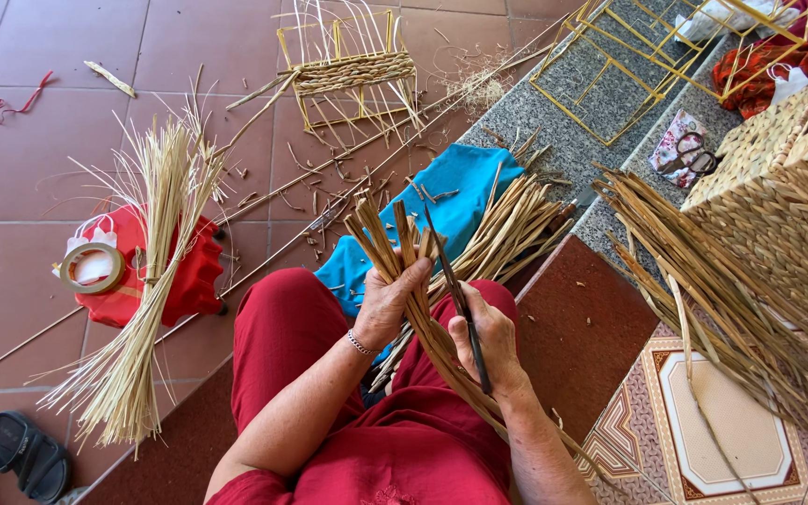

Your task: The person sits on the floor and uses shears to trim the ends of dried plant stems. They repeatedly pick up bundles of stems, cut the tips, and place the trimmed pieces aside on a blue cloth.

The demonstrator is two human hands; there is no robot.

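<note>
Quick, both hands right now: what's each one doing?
Left hand: closed around a bundle of flat straw strips.
Right hand: closed on a thin dark tool, also touching the strips.

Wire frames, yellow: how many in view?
3. One part-woven frame stands on the floor tiles at top centre; a bare frame lies on the granite step; another bare frame sits at top right. More may be hidden beyond the picture's edge.

Bundle of flat tan reed strips (395, 248), fanned upward, gripped over the lap. Dark thin scissors (460, 304), blades pointing up, against the strips.
</note>
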